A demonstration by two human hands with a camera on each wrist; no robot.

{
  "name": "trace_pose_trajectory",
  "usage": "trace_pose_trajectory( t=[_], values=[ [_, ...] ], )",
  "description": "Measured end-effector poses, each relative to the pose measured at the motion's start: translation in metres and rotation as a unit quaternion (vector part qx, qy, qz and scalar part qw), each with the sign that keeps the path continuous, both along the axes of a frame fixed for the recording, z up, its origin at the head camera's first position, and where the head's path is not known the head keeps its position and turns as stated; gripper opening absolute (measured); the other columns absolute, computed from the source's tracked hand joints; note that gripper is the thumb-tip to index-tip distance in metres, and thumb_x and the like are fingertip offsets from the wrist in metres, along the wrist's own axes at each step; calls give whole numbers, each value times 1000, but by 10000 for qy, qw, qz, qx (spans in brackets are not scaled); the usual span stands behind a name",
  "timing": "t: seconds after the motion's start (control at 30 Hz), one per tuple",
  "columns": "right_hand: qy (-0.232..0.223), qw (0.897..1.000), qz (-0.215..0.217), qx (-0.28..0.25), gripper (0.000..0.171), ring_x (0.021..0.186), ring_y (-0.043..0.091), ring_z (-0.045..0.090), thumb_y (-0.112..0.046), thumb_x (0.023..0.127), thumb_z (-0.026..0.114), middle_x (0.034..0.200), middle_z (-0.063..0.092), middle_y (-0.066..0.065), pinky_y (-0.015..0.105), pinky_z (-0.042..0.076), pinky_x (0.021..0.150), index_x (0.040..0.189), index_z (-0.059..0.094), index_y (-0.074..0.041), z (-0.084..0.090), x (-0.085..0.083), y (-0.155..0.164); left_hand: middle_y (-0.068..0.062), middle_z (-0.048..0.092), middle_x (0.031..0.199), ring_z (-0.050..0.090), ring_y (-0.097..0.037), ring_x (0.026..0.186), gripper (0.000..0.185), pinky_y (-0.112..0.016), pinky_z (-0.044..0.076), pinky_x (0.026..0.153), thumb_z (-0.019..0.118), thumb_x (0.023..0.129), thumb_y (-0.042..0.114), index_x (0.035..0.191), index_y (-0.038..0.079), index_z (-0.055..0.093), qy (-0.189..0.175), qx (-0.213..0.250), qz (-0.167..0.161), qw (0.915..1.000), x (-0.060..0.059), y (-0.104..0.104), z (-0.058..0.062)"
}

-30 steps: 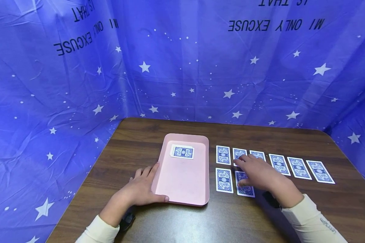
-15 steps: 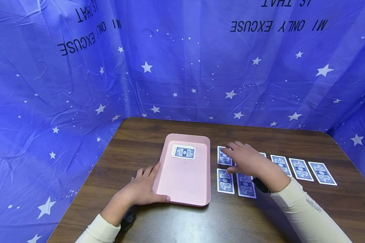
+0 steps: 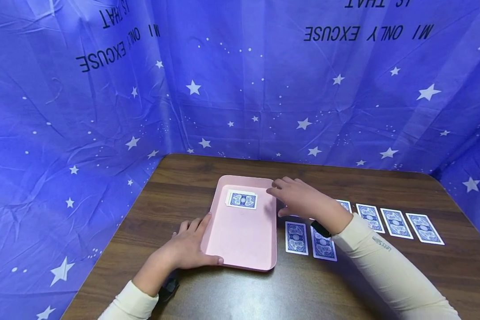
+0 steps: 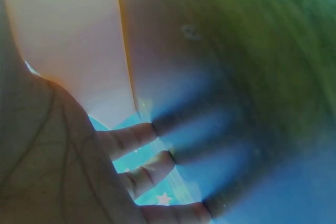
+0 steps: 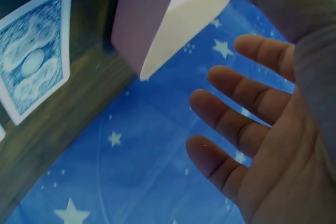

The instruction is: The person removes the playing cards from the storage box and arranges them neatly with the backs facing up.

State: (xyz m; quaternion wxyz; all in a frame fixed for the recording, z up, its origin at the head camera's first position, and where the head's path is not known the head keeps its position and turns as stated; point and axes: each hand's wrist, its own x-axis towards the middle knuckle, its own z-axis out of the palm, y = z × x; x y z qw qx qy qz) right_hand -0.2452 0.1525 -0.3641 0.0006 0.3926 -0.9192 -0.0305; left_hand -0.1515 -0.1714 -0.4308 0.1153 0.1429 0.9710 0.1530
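hands at pink tray, face-down cards alongside
left hand (image 3: 186,249) lies flat with straight fingers against the near left edge of the pink tray (image 3: 240,240), likely bracing it from sliding; right hand (image 3: 300,199) hovers at the tray's far right rim, fingers relaxed and spread, palm empty in the wrist view. small card stack (image 3: 242,199) sits in the tray's far end. more cards on the wooden table (image 3: 176,186) just right of the tray: two near (image 3: 296,238), a row (image 3: 394,221) farther right. blue star cloth behind
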Motion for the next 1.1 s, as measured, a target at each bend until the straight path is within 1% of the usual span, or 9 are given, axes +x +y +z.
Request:
trace_pose_trajectory(
  t=[0.1,0.2,0.3,0.4,0.5,0.7,0.9,1.1],
  values=[
    [51,9997,246,81,65,120,33,53,-31,78,85,131,58,14,51,47,92,134,61,-10,-3,-7,-11,-18,38,150,35,-45,131,131,-74,36,92,68,62,84,159,10,19,-18,-12,13,10000,0,-1,1],
    [58,9987,430,266,66,121,33,52,-29,77,86,133,56,14,50,47,91,136,60,-11,-6,-15,-22,-19,38,150,34,-45,131,131,-74,35,92,68,62,83,159,10,19,-38,-13,12,10000,-1,-1,2],
    [18,9973,558,477,68,123,34,51,-28,77,86,137,54,14,50,47,94,137,58,-12,-7,-23,-31,-19,38,150,35,-45,131,131,-75,35,92,68,62,83,159,10,19,-46,-17,22,10000,-1,-1,2],
    [-1,9958,650,644,65,125,33,50,-27,80,85,140,53,13,50,45,96,137,58,-15,-8,-29,-38,-18,38,150,35,-44,131,131,-75,35,92,67,62,84,159,11,19,-53,-9,28,10000,0,-1,1],
    [-40,9943,729,777,64,126,32,49,-28,81,83,142,52,10,50,44,99,139,58,-18,-8,-33,-45,-17,39,150,35,-44,131,131,-75,35,92,67,62,84,159,12,18,-41,10,30,10000,0,-1,0],
    [49,9891,997,1082,66,126,30,48,-29,83,82,144,49,8,51,42,101,142,55,-22,-10,-39,-58,-16,39,150,34,-43,132,131,-74,35,92,67,61,84,160,13,18,0,43,28,10000,1,-1,0],
    [178,9820,1301,1355,76,131,29,45,-27,79,86,147,46,6,50,41,104,145,50,-24,-19,-50,-70,-16,39,150,34,-44,132,131,-74,35,93,67,61,84,159,13,19,-14,36,32,10000,1,-1,0],
    [326,9741,1550,1612,84,132,28,43,-26,73,89,148,44,4,50,41,102,146,48,-26,-30,-60,-78,-17,39,150,34,-44,132,131,-74,35,93,67,62,85,159,12,18,-24,18,17,10000,1,-2,-1]
  ],
)
